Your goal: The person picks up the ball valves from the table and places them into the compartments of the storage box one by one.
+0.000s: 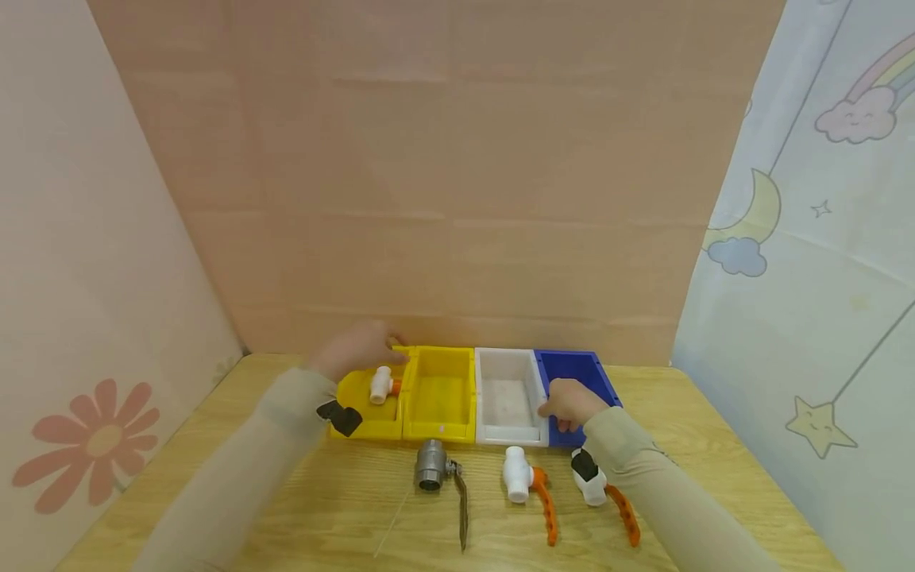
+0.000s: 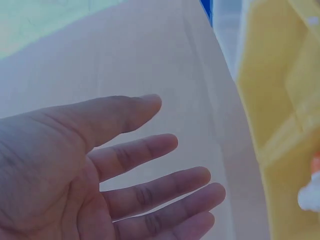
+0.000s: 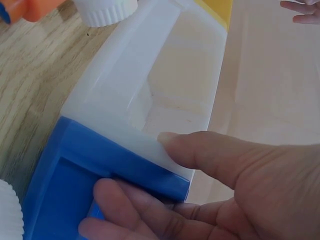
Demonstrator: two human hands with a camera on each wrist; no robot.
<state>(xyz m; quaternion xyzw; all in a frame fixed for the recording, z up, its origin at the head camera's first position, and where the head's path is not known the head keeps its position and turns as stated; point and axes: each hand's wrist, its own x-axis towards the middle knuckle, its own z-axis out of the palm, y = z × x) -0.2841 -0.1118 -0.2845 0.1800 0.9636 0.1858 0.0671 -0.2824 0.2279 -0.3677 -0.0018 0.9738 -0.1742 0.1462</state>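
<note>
My left hand [image 1: 360, 349] is over the back of the left yellow bin [image 1: 368, 433], its fingers spread and the palm holding nothing. A white ball valve [image 1: 381, 385] with an orange handle lies in that bin. My right hand [image 1: 572, 403] pinches the adjoining walls of the white bin [image 1: 511, 435] and the blue bin [image 1: 572, 361]. In the right wrist view its thumb [image 3: 200, 150] lies on the white bin's side and its fingers [image 3: 120, 205] curl inside the blue bin.
Along the table's front lie a metal ball valve [image 1: 431, 465] and two white ball valves [image 1: 518, 475] with orange handles, one partly overlapped by my right wrist strap. A second yellow bin [image 1: 439, 433] stands left of the white one. Behind the row rises a brown backdrop [image 1: 457, 199].
</note>
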